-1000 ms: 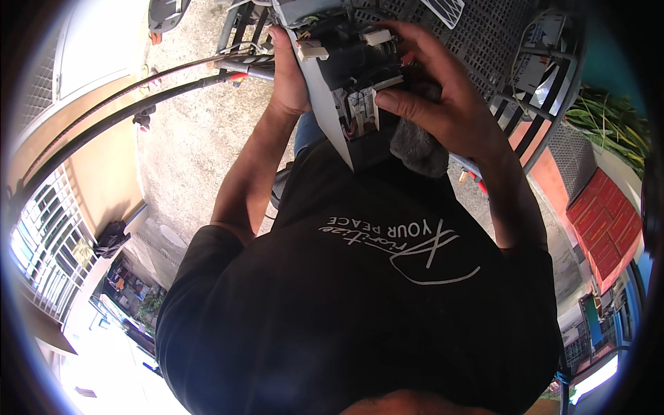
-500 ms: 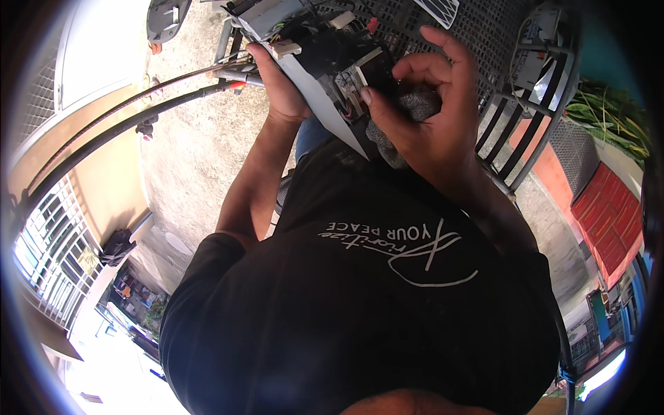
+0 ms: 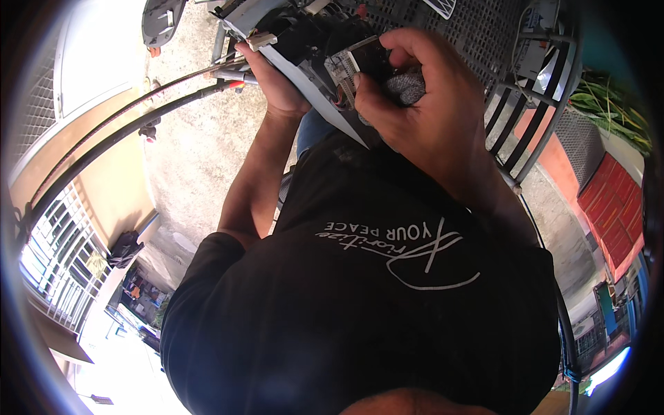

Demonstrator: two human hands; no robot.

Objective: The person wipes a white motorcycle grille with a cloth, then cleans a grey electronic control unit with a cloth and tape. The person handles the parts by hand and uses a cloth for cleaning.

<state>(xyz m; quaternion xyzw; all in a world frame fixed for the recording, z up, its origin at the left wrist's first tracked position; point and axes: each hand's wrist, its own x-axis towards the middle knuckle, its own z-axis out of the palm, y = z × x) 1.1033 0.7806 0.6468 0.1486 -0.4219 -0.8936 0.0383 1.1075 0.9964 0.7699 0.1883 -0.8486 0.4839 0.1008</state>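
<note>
An opened electrical unit with a light grey metal panel (image 3: 315, 97) tilts in front of me, with black parts, loose wires and a pale connector plug (image 3: 262, 41) on it. My left hand (image 3: 280, 86) grips the panel's left edge, thumb up along the side. My right hand (image 3: 436, 104) is closed on a black block (image 3: 371, 59) with a pale rim, thumb on the near side and curled fingers at the far side. Beside the block, a grey fuzzy wad (image 3: 404, 88) sits against the right palm. The undersides of both hands are hidden.
A dark perforated tabletop (image 3: 477, 41) lies beyond the unit. A metal rack with bars (image 3: 529, 131) stands at right, near green leaves (image 3: 612, 117) and a red panel (image 3: 612, 214). Dark curved tubing (image 3: 138, 114) crosses at left. A grey plastic part (image 3: 162, 21) is at upper left.
My right hand has shifted slightly up and left, and its raised fingers have curled down around the black block. The unit has moved slightly left; my left hand keeps its hold.
</note>
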